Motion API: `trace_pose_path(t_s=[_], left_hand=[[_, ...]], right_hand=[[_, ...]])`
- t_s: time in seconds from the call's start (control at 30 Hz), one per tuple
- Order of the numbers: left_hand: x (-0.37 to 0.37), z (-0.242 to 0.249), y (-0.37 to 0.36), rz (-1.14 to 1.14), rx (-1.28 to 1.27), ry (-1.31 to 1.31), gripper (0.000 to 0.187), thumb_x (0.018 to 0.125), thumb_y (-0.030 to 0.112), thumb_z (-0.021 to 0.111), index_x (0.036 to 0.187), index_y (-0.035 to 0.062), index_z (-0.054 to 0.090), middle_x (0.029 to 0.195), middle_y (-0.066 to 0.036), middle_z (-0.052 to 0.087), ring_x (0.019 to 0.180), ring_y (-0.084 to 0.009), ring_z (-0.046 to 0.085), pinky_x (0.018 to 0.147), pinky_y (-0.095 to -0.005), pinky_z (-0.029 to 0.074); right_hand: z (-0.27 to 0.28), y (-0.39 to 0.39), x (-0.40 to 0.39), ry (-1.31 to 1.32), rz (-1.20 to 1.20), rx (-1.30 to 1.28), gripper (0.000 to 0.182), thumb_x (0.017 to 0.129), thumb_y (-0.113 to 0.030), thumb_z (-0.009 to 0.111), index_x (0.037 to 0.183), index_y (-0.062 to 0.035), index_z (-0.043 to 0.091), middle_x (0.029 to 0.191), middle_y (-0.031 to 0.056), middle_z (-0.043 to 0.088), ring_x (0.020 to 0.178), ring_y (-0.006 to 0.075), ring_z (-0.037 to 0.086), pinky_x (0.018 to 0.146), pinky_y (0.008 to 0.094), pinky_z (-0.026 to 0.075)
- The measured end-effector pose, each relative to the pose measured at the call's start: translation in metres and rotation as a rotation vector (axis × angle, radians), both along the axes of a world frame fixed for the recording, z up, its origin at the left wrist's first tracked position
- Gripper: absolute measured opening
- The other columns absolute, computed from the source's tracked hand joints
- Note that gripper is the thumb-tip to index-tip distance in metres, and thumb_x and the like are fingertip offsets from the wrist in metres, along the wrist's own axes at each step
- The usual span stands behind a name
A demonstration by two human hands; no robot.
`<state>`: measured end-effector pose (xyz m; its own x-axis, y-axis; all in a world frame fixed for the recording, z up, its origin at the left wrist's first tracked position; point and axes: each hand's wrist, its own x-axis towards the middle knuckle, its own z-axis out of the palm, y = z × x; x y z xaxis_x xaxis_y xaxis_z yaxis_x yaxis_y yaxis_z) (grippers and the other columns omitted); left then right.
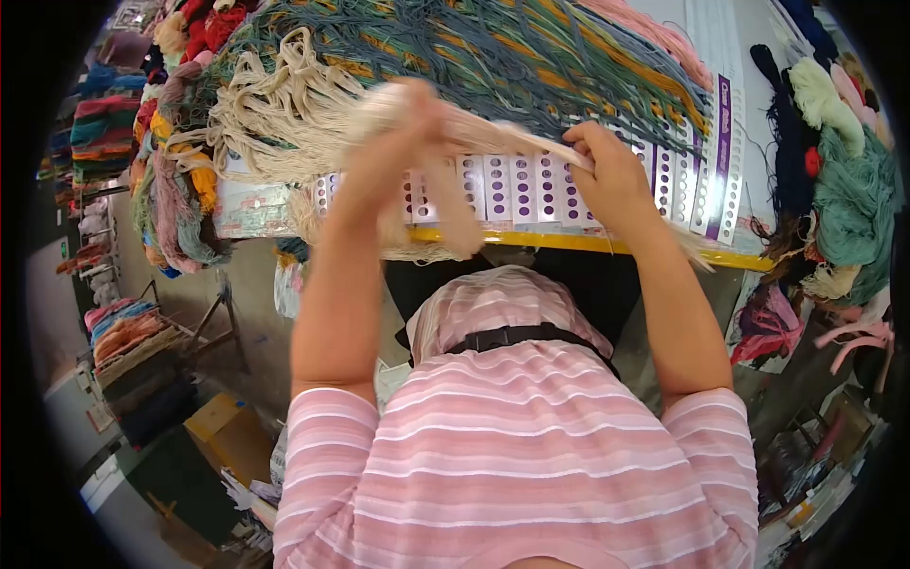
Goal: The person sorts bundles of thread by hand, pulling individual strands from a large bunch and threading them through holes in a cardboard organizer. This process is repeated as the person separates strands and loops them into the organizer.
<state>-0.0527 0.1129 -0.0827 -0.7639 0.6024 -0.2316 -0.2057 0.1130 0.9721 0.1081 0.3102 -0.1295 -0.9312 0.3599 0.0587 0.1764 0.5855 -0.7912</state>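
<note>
Cream thread point(479, 133) stretches between my two hands above the table's front part. My left hand point(398, 133) is closed round one part of it, blurred by motion, with a loop hanging below. My right hand point(611, 175) pinches the strand farther right, and loose ends trail below that hand. Loose cream yarn point(275, 104) lies in a heap left of my left hand. Beneath the strand, white cards with rows of holes point(498, 190) lie side by side along the table edge.
Blue, green and mustard threads point(445, 47) cover the table's back part. Yellow tape point(569, 242) runs along the front edge. Coloured skeins hang at the left point(166, 190) and right point(848, 199). A purple-striped card point(723, 161) lies at the right.
</note>
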Motion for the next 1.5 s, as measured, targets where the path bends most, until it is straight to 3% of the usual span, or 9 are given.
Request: trace_pose_path(t_s=[0.13, 0.23, 0.33, 0.6, 0.77, 0.93, 1.17, 1.4, 1.5], left_hand=[[-0.105, 0.059, -0.089, 0.235, 0.063, -0.09, 0.017, 0.086, 0.013, 0.06, 0.077, 0.0095, 0.046, 0.062, 0.001, 0.044, 0.051, -0.0071, 0.042, 0.046, -0.0198, 0.035], [-0.107, 0.08, -0.058, 0.255, -0.003, 0.114, 0.01, 0.089, 0.008, 0.054, 0.084, 0.0055, 0.045, 0.066, -0.001, 0.045, 0.052, -0.007, 0.041, 0.05, -0.0217, 0.036], [-0.111, 0.088, -0.042, 0.218, 0.295, -0.154, 0.01, 0.091, 0.005, 0.05, 0.083, 0.0021, 0.045, 0.068, -0.002, 0.045, 0.052, -0.0072, 0.04, 0.051, -0.0219, 0.035], [-0.159, 0.032, -0.05, 0.335, 0.577, -0.405, 0.015, 0.085, 0.003, 0.057, 0.076, 0.0049, 0.045, 0.064, -0.002, 0.043, 0.047, -0.0094, 0.035, 0.047, -0.0236, 0.035], [-0.121, 0.073, -0.052, 0.216, -0.167, 0.287, 0.011, 0.084, 0.016, 0.063, 0.079, 0.0115, 0.054, 0.061, 0.006, 0.044, 0.046, -0.0024, 0.037, 0.041, -0.0211, 0.025], [-0.098, 0.106, -0.08, 0.084, -0.793, 0.461, 0.022, 0.083, 0.025, 0.064, 0.097, 0.0069, 0.064, 0.062, 0.006, 0.047, 0.046, -0.0035, 0.041, 0.039, -0.019, 0.027], [-0.166, 0.095, -0.088, 0.36, -0.05, 0.303, 0.027, 0.085, 0.027, 0.063, 0.103, 0.0066, 0.063, 0.069, 0.002, 0.056, 0.052, -0.0087, 0.05, 0.043, -0.0235, 0.038], [-0.138, 0.1, -0.058, 0.47, -0.225, 0.527, 0.032, 0.091, 0.015, 0.054, 0.12, 0.004, 0.047, 0.071, -0.003, 0.05, 0.046, -0.0097, 0.042, 0.041, -0.0235, 0.035], [-0.11, 0.081, -0.108, 0.249, 0.227, -0.288, 0.031, 0.089, 0.009, 0.054, 0.114, -0.0047, 0.041, 0.076, -0.006, 0.047, 0.052, -0.0091, 0.039, 0.043, -0.0207, 0.033]], right_hand=[[0.004, -0.003, -0.003, -0.02, -0.043, -0.01, 0.018, 0.076, -0.006, 0.055, 0.094, -0.0042, 0.054, 0.08, 0.0121, 0.058, 0.074, 0.0303, 0.058, 0.066, 0.0393, 0.046], [0.001, -0.006, -0.004, -0.028, -0.07, 0.006, 0.017, 0.076, -0.008, 0.056, 0.093, -0.0047, 0.054, 0.077, 0.0099, 0.058, 0.071, 0.0287, 0.058, 0.063, 0.0391, 0.046], [-0.002, -0.009, -0.006, -0.008, -0.094, 0.064, 0.017, 0.076, -0.009, 0.056, 0.093, -0.0055, 0.054, 0.075, 0.0089, 0.058, 0.07, 0.0279, 0.057, 0.063, 0.0388, 0.046], [0.003, -0.014, -0.005, -0.039, -0.123, 0.102, 0.016, 0.077, -0.011, 0.056, 0.092, -0.0061, 0.054, 0.079, 0.0101, 0.059, 0.074, 0.0295, 0.058, 0.066, 0.0405, 0.046], [-0.001, -0.014, -0.005, -0.009, -0.124, 0.161, 0.015, 0.077, -0.012, 0.056, 0.091, -0.0061, 0.052, 0.084, 0.0124, 0.06, 0.078, 0.0319, 0.059, 0.069, 0.0417, 0.047], [-0.004, -0.014, -0.007, -0.018, -0.135, 0.178, 0.015, 0.077, -0.011, 0.055, 0.09, -0.0059, 0.051, 0.084, 0.0139, 0.061, 0.077, 0.0339, 0.059, 0.067, 0.0434, 0.047], [-0.001, -0.016, -0.008, -0.017, -0.138, 0.189, 0.015, 0.076, -0.01, 0.055, 0.09, -0.0063, 0.051, 0.084, 0.0145, 0.061, 0.077, 0.035, 0.059, 0.067, 0.044, 0.047], [0.01, -0.016, -0.003, -0.008, -0.087, 0.011, 0.015, 0.08, -0.015, 0.059, 0.092, -0.0055, 0.056, 0.075, 0.0104, 0.06, 0.064, 0.024, 0.059, 0.059, 0.0358, 0.046], [0.081, -0.047, 0.019, 0.337, -0.118, -0.31, 0.013, 0.082, -0.011, 0.06, 0.073, -0.0012, 0.058, 0.057, 0.0062, 0.052, 0.049, 0.0104, 0.044, 0.048, 0.0248, 0.036]])
